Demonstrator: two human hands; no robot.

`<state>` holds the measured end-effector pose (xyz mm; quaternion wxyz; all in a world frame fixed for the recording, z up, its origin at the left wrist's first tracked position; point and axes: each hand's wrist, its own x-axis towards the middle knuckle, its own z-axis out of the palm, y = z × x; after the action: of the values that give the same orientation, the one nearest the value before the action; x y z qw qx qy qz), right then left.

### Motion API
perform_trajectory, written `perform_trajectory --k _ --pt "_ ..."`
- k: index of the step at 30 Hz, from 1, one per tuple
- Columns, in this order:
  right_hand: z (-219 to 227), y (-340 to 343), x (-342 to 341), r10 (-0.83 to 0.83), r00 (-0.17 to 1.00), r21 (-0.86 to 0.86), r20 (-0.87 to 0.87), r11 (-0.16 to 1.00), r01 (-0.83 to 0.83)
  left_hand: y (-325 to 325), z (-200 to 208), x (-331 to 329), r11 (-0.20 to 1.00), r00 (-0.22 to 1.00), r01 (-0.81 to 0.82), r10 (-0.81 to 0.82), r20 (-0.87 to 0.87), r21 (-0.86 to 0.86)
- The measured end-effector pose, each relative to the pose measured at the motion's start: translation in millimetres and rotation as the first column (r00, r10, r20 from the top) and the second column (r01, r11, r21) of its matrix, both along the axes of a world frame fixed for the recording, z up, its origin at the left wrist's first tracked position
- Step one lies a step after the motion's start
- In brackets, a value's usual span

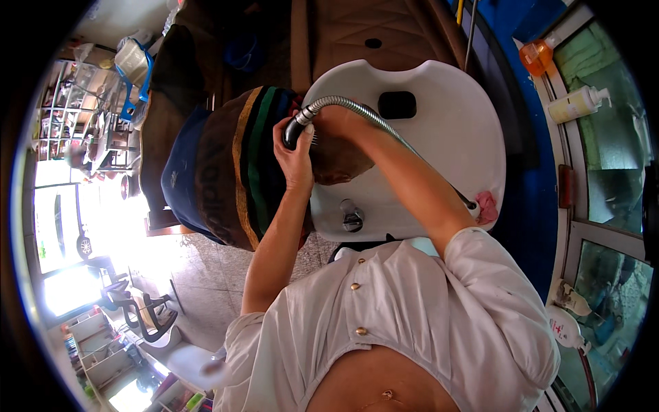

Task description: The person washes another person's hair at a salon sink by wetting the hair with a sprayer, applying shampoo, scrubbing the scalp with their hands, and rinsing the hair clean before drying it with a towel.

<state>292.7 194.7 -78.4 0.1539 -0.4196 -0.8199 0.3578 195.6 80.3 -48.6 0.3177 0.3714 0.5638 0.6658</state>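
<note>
A person in a striped dark top (226, 165) leans over a white wash basin (473, 130), with their head (343, 161) over its left part. My left hand (296, 161) is wrapped round a black shower head (294, 132) beside that head. Fine water jets come out of it toward the hair. From the shower head a ribbed metal hose (367, 113) arches over my right wrist and down to the basin's right side. Laid on the person's head, my right hand (336, 122) has its fingers hidden behind the shower head and hose.
A mixer tap (352, 218) stands at the basin's near left, and a pink cloth (487, 207) lies on its right rim. Pump bottles (575, 104) and an orange bottle (537, 56) stand by the window at right. A brown padded seat (384, 34) is beyond the basin.
</note>
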Motion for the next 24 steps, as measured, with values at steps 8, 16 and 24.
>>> perform_trajectory --k 8,16,24 --pt "13.6 -94.0 35.4 -0.163 0.983 0.684 0.086 0.727 0.061 7.4 -19.9 -7.6 0.997 0.986 -0.056 0.047 0.161 0.053" --pt "33.7 -5.9 3.7 0.163 0.984 -0.118 0.071 0.981 -0.154 5.7 -12.9 -1.8 0.999 0.989 -0.019 0.012 0.146 0.043" --pt "-57.6 -36.2 72.5 -0.613 0.749 -0.467 -0.251 0.755 0.461 6.9 -37.1 -0.2 1.0 0.994 -0.009 0.008 0.111 0.008"
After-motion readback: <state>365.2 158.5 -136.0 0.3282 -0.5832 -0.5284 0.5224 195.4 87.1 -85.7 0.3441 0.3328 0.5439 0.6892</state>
